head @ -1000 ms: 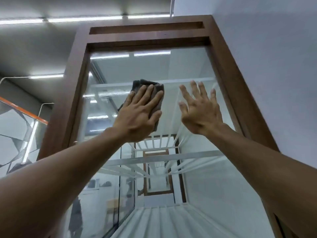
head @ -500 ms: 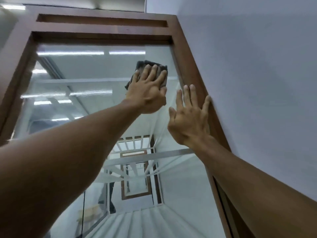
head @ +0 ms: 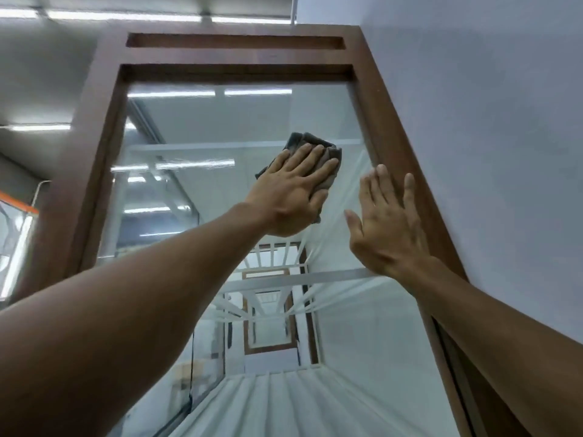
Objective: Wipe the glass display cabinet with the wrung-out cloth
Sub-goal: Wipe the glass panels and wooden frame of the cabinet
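The tall glass display cabinet has a dark brown wooden frame [head: 391, 121], and I look steeply up its glass front [head: 220, 127]. My left hand [head: 293, 193] presses a folded dark grey cloth [head: 318, 149] flat against the upper right part of the glass. The cloth shows above and beside my fingers. My right hand [head: 388, 225] lies flat with fingers spread on the glass at the right frame edge, holding nothing. White shelves [head: 303, 275] show through the glass below my hands.
A pale grey wall [head: 489, 137] runs directly along the cabinet's right side. Ceiling strip lights [head: 126, 15] hang above and reflect in the glass. An orange-edged panel [head: 19, 203] stands at the far left.
The cloth under my left hand has slid down the glass a little from near the top edge. My right hand stays flat by the right frame. The view has swung left.
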`<state>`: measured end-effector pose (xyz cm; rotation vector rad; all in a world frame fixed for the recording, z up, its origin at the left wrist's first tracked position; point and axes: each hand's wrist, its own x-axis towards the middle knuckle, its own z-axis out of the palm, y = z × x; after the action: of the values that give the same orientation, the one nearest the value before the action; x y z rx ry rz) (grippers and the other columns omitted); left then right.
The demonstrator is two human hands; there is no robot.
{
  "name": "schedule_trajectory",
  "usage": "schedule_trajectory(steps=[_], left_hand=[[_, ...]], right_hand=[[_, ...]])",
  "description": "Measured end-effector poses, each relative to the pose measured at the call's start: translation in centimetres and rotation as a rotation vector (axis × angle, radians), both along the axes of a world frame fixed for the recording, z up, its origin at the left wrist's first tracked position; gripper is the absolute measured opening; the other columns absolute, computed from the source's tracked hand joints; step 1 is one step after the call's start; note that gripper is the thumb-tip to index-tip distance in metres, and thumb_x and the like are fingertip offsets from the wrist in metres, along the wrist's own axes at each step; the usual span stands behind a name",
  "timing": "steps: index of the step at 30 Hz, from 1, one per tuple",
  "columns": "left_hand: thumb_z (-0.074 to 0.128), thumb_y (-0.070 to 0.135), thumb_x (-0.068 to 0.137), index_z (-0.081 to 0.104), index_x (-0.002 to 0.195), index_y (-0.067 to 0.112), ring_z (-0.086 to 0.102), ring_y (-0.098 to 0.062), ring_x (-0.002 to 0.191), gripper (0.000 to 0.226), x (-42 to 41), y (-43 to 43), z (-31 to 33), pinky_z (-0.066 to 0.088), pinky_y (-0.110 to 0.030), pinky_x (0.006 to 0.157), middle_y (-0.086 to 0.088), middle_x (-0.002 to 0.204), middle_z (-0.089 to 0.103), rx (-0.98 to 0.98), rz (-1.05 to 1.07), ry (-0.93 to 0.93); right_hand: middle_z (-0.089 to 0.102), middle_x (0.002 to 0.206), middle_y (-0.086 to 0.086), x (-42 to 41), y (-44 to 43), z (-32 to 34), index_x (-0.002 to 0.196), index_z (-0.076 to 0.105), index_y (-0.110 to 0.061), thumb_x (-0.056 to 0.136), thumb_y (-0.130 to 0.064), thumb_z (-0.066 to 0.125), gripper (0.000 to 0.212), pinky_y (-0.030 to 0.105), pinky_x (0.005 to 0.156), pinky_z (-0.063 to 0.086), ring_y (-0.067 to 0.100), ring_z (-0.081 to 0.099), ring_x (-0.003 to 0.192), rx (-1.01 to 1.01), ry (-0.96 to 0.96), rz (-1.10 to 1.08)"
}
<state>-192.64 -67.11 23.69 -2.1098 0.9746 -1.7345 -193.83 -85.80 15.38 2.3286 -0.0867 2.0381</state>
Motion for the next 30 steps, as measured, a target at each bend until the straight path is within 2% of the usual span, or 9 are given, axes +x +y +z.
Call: schedule_trajectory(steps=[2,6,11,15,20,23,25,26,30], left_hand=[[0.016,0.049,0.108,0.001,0.165,0.033,-0.017,-0.012,0.158,0.061,0.1,2.6,-0.4,-0.013,-0.039,0.129,0.005,0.172,-0.01,-0.037,0.001,0.012],[0.011,0.051,0.102,0.0,0.164,0.032,-0.017,-0.012,0.158,0.066,0.3,8.2,-0.8,-0.015,-0.037,0.128,0.004,0.172,-0.01,-0.152,0.016,0.018],[0.014,0.051,0.102,-0.001,0.164,0.031,-0.018,-0.011,0.158,0.067,0.8,14.4,-1.5,-0.014,-0.037,0.128,0.003,0.173,-0.011,-0.312,0.035,0.027],[0.012,0.052,0.098,-0.001,0.165,0.031,-0.018,-0.01,0.158,0.071,0.8,17.7,-2.5,-0.014,-0.037,0.128,0.004,0.173,-0.013,-0.478,0.008,0.056],[0.011,0.051,0.099,-0.007,0.165,0.028,-0.021,-0.015,0.158,0.072,0.8,18.2,-7.0,-0.017,-0.038,0.127,0.0,0.172,-0.017,-0.675,0.003,0.061],[0.011,0.053,0.1,-0.01,0.164,0.031,-0.024,-0.015,0.157,0.071,0.9,15.9,-8.6,-0.017,-0.042,0.128,0.0,0.171,-0.021,-0.508,0.041,0.047],[0.012,0.053,0.1,-0.006,0.164,0.033,-0.022,-0.013,0.157,0.069,0.8,15.5,-7.3,-0.012,-0.042,0.129,0.002,0.172,-0.017,-0.334,0.041,0.021],[0.013,0.053,0.1,-0.004,0.164,0.034,-0.02,-0.012,0.157,0.068,0.8,15.6,-6.4,-0.01,-0.042,0.13,0.003,0.172,-0.015,-0.31,0.035,0.014],[0.014,0.051,0.1,-0.002,0.165,0.031,-0.018,-0.016,0.159,0.07,1.5,14.7,-4.0,-0.013,-0.043,0.129,0.0,0.173,-0.013,-0.59,0.04,0.049]], right_hand=[[-0.004,0.171,0.013,0.1,1.4,-0.1,0.162,0.0,-0.006,0.095,-0.049,0.008,0.079,0.052,0.126,-0.014,0.021,-0.014,0.158,-0.001,0.015,0.061],[-0.013,0.17,0.007,0.3,7.1,0.6,0.162,-0.005,-0.011,0.095,-0.047,0.011,0.078,0.047,0.127,-0.014,0.018,-0.017,0.157,-0.139,0.06,0.228],[-0.012,0.171,0.009,1.1,14.6,2.8,0.162,-0.005,-0.01,0.095,-0.044,0.014,0.078,0.054,0.127,-0.01,0.02,-0.014,0.158,-0.2,0.059,0.268],[-0.012,0.171,0.01,1.5,17.5,3.6,0.163,-0.005,-0.008,0.095,-0.04,0.014,0.077,0.064,0.124,-0.01,0.023,-0.013,0.158,-0.195,0.052,0.254],[-0.013,0.171,0.009,1.8,17.3,2.3,0.163,-0.006,-0.012,0.099,-0.044,0.015,0.074,0.061,0.124,-0.012,0.024,-0.014,0.158,-0.232,0.061,0.242],[-0.013,0.171,0.009,1.7,17.3,1.7,0.163,-0.004,-0.012,0.097,-0.046,0.011,0.076,0.06,0.125,-0.011,0.025,-0.014,0.158,-0.271,0.062,0.242],[-0.011,0.172,0.008,1.7,17.1,1.7,0.163,-0.004,-0.014,0.097,-0.046,0.01,0.075,0.059,0.125,-0.011,0.023,-0.014,0.158,-0.274,0.05,0.258],[-0.01,0.172,0.007,1.7,16.8,1.8,0.164,-0.003,-0.016,0.097,-0.046,0.01,0.075,0.057,0.126,-0.012,0.022,-0.014,0.159,-0.27,0.046,0.271],[-0.008,0.172,0.003,1.6,15.5,1.7,0.165,0.001,-0.026,0.098,-0.049,0.012,0.071,0.053,0.127,-0.012,0.02,-0.012,0.159,-0.269,0.041,0.277]])
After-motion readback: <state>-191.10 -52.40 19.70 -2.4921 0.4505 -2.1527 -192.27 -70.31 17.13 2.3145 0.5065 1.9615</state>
